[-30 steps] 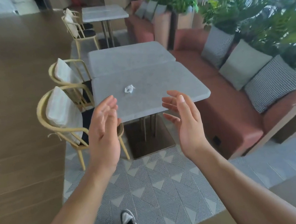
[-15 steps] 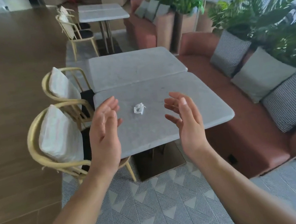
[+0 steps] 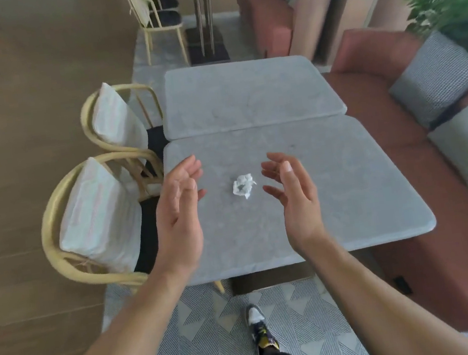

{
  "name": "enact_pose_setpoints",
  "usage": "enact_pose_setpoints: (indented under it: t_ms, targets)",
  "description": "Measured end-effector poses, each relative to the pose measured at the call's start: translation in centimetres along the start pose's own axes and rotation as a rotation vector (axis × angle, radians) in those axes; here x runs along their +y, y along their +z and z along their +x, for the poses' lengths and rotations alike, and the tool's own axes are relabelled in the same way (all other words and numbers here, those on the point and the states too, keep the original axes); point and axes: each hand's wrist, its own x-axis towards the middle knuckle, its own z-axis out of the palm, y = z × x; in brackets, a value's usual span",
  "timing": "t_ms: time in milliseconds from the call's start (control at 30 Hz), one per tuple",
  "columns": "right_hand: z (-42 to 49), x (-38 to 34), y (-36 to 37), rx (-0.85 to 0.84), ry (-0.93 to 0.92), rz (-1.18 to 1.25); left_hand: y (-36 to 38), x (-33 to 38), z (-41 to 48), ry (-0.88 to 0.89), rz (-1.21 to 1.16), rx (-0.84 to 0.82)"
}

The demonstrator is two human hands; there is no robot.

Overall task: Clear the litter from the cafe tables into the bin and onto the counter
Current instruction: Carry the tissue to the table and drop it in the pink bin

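Note:
A crumpled white napkin lies near the middle of the nearer grey stone table. My left hand hovers over the table's left side, fingers relaxed, palm turned inward, a short gap left of the napkin. My right hand hovers on the other side, fingers loosely spread, just right of the napkin. Neither hand touches it, and both hold nothing.
A second grey table butts against the far edge. Two rattan chairs with white cushions stand on the left. A pink bench with cushions and plants runs along the right. My shoe is on the patterned rug.
I have stepped closer to the table, so the napkin now lies between my hands. Both hands stayed open in the same raised pose.

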Motion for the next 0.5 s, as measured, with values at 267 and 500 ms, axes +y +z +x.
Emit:
enact_pose_setpoints:
  t_ms: [267, 500]
  targets:
    - [12.4, 9.1, -2.2, -0.171, 0.115, -0.141, 5.1, -6.4, 6.8, -0.115, 0.063, 0.123]
    - [19.4, 19.4, -2.2, -0.426, 0.081, -0.734, 7.2, -10.2, 10.0, -0.24, 0.188, 0.191]
